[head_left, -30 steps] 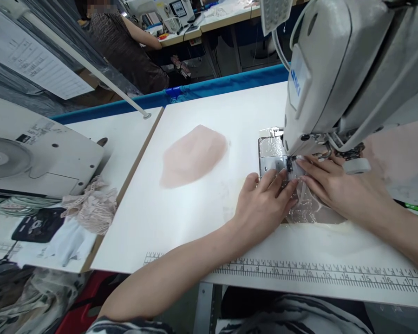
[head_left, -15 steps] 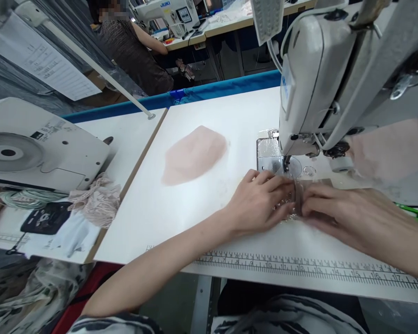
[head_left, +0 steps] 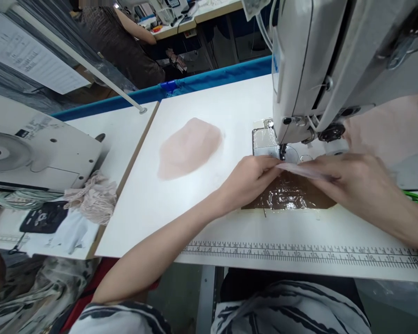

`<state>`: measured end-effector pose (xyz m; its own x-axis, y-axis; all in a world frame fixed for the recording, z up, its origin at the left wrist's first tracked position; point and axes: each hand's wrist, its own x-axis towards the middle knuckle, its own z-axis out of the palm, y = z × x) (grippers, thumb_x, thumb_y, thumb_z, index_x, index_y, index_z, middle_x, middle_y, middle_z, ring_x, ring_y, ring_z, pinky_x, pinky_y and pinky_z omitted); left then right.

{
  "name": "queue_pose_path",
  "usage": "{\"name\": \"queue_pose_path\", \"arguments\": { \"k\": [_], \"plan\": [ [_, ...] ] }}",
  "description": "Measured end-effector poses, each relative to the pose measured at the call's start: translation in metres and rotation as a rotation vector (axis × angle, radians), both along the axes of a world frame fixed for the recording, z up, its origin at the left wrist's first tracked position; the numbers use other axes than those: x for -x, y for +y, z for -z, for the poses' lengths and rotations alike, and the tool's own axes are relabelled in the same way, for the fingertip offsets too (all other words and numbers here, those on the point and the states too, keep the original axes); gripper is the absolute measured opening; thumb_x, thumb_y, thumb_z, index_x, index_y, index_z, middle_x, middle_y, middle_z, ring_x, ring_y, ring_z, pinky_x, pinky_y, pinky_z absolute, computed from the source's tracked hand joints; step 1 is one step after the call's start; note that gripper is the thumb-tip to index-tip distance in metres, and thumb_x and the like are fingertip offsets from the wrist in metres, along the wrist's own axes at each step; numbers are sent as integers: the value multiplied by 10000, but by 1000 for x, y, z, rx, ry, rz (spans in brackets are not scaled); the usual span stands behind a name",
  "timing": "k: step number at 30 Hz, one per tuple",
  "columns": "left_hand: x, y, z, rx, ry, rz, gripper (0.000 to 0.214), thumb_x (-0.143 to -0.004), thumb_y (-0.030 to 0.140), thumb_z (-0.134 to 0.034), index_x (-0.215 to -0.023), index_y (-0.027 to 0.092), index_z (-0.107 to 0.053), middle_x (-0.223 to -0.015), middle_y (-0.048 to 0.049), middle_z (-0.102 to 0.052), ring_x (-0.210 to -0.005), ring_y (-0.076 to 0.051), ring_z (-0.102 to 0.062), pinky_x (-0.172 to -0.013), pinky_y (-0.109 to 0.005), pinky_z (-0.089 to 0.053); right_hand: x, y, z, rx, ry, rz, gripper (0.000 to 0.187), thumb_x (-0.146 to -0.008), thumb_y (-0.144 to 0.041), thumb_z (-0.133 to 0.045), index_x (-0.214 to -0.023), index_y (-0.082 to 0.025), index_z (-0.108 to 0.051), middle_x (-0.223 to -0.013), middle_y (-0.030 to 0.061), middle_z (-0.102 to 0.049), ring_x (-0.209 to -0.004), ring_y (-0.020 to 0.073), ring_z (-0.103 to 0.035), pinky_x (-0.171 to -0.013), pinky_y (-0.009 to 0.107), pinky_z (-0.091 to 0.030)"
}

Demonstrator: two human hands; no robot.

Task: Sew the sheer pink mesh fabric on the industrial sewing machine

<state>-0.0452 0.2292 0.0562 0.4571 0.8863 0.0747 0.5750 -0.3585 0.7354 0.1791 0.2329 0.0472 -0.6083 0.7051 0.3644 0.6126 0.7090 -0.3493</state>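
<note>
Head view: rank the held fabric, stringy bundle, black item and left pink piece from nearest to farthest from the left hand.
1. Held fabric: touching the left hand.
2. Left pink piece: lying flat, to its left.
3. Stringy bundle: farther left.
4. Black item: left of the stringy bundle.

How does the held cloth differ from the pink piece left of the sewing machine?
The held cloth is raised between left hand and right hand; the pink piece lies flat on the table. The held cloth looks narrow here, the pink piece broad. Both look pale.
</note>
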Motion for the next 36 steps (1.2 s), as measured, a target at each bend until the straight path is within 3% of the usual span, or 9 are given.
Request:
{"name": "queue_pose_path", "arguments": {
  "k": [4,8,12,17,20,24,31,36],
  "plan": [
    [1,9,-8,14,39,-27,308,-1007,206,-457,-863,137,-722,-959,-60,-731,-824,-156,-660,-723,-285,-483,0,5,6,-314,67,77,283,-996,-329,-550,-1037,-200,-799,-605,20,-654,-484,117,-485,-445,262,-329],
    [-2,12,-8,19,41,-35,355,-1009,227,-442,-808,131,-718,-974,-70,-721,-750,-127,-627,-662,-268,-451,3,8,7,-429,112,103,394,-984,-365,-563,-758,-140,-794,-521,21,-570,-440,98,-418,-411,267,-282],
    [-1,10,-6,39,15,-43,392,-1013,244,-423,-775,141,-717,-923,-54,-718,-694,-108,-606,-622,-254,-443,4,7,3,-346,65,123,452,-1006,-357,-518,-681,-160,-762,-466,6,-494,-422,98,-366,-419,276,-271],
    [3,9,3,-170,45,-3,192,-914,147,-542,-961,162,-728,-1021,-47,-729,-906,-164,-677,-821,-299,-531,3,3,0,-212,67,153,529,-1033,-430,-414,-687,-192,-735,-492,18,-529,-430,117,-404,-439,301,-317],
    [2,11,9,-238,128,-44,318,-813,10,-534,-1022,160,-721,-1041,-44,-728,-926,-178,-680,-836,-318,-544,5,2,0,-135,70,174,551,-1039,-469,-348,-723,-232,-732,-527,34,-563,-466,154,-472,-478,337,-344],
    [-1,13,13,-237,152,-44,347,-791,-40,-512,-1004,134,-723,-1012,-49,-719,-889,-167,-673,-783,-300,-541,6,3,0,-74,55,184,567,-1036,-488,-329,-683,-242,-698,-537,37,-563,-479,166,-493,-502,352,-355],
    [-2,14,14,-236,65,4,139,-831,50,-648,-885,146,-732,-961,-27,-720,-799,-129,-660,-728,-260,-527,9,7,3,-88,90,178,566,-1029,-477,-358,-615,-228,-652,-562,38,-603,-486,150,-503,-483,323,-318],
    [1,11,8,-133,-26,109,152,-932,173,-603,-903,166,-752,-999,-40,-726,-829,-125,-667,-770,-263,-532,8,6,3,-119,85,146,492,-1014,-413,-456,-669,-162,-701,-502,22,-566,-437,111,-413,-477,291,-310]
  ]
}}
